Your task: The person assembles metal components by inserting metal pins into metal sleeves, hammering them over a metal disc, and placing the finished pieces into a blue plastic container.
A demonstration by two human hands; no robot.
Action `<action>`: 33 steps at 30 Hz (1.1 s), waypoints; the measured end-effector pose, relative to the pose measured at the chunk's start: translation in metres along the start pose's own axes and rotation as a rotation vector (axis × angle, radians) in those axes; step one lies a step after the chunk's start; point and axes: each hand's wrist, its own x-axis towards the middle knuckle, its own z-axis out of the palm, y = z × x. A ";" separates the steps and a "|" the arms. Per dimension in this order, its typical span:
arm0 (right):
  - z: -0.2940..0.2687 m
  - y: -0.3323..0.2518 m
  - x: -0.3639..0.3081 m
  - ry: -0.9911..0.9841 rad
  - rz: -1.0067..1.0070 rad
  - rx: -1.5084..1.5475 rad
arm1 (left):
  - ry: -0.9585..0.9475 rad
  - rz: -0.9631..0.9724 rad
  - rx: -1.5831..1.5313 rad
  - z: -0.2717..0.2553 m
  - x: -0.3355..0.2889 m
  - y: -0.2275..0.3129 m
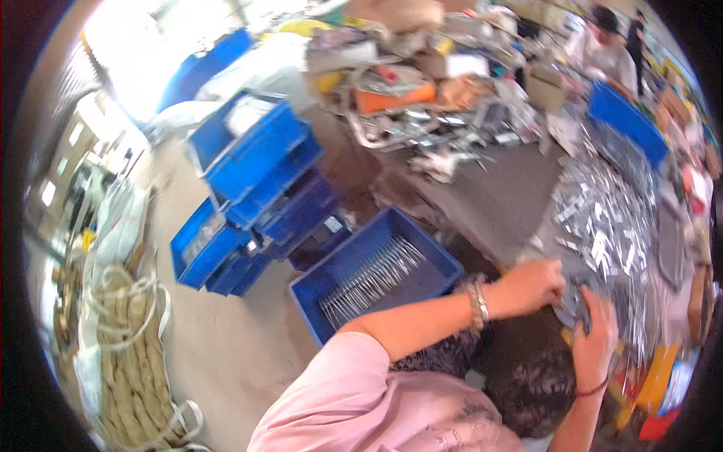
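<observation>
My left hand point(532, 288) reaches across to the right, its fingers curled together beside a small grey piece point(575, 305). Whatever it pinches is too small and blurred to name. Close by, my right hand point(596, 331) has thumb and fingers bent at the other side of that grey piece, and its grip is partly hidden. Just beyond both hands lies a heap of thin shiny metal strips point(602, 226). To the left of my forearm stands a blue bin point(440, 260), in which slim metal pieces point(373, 279) lie side by side in a long row.
Stacked blue bins point(260, 169) stand at the left on the floor. A tied beige bundle point(132, 361) lies farther left. Mixed metal parts point(467, 132) cover the table's far side. Another person point(602, 53) works at the far right near a blue crate point(627, 124).
</observation>
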 end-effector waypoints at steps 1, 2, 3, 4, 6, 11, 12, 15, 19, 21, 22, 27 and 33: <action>-0.007 0.009 -0.009 0.046 -0.019 -0.100 | -0.016 -0.013 0.060 -0.006 -0.002 0.003; -0.011 0.009 -0.008 0.046 0.065 -0.087 | 0.002 -0.007 0.080 -0.011 -0.005 0.004; -0.006 0.017 -0.005 0.063 0.104 -0.122 | 0.020 0.005 0.096 -0.018 -0.007 0.001; -0.006 0.021 -0.003 0.015 0.132 -0.144 | -0.008 -0.037 0.066 -0.027 -0.008 0.004; 0.003 0.029 0.002 -0.008 0.155 -0.127 | 0.008 -0.057 0.049 -0.038 -0.009 0.007; -0.005 0.021 -0.013 0.160 0.218 0.037 | -0.038 -0.145 -0.096 -0.030 0.000 0.009; -0.008 0.019 -0.019 0.200 0.211 0.119 | -0.052 -0.136 -0.109 -0.029 0.002 0.009; -0.015 0.011 -0.033 0.191 0.126 0.112 | -0.039 -0.120 -0.103 -0.026 0.000 0.010; -0.022 -0.003 -0.046 0.277 0.041 0.035 | 0.001 -0.081 -0.089 -0.023 -0.004 0.011; -0.014 -0.003 -0.049 0.303 -0.016 -0.009 | 0.019 -0.063 -0.086 -0.023 -0.005 0.012; -0.010 -0.004 -0.051 0.216 0.013 -0.012 | 0.016 -0.062 -0.080 -0.024 -0.004 0.012; -0.011 0.002 -0.042 0.220 0.062 0.076 | 0.002 -0.058 -0.065 -0.024 -0.001 0.008; -0.014 0.037 -0.022 0.083 0.178 0.101 | -0.032 -0.125 -0.107 -0.030 0.000 0.010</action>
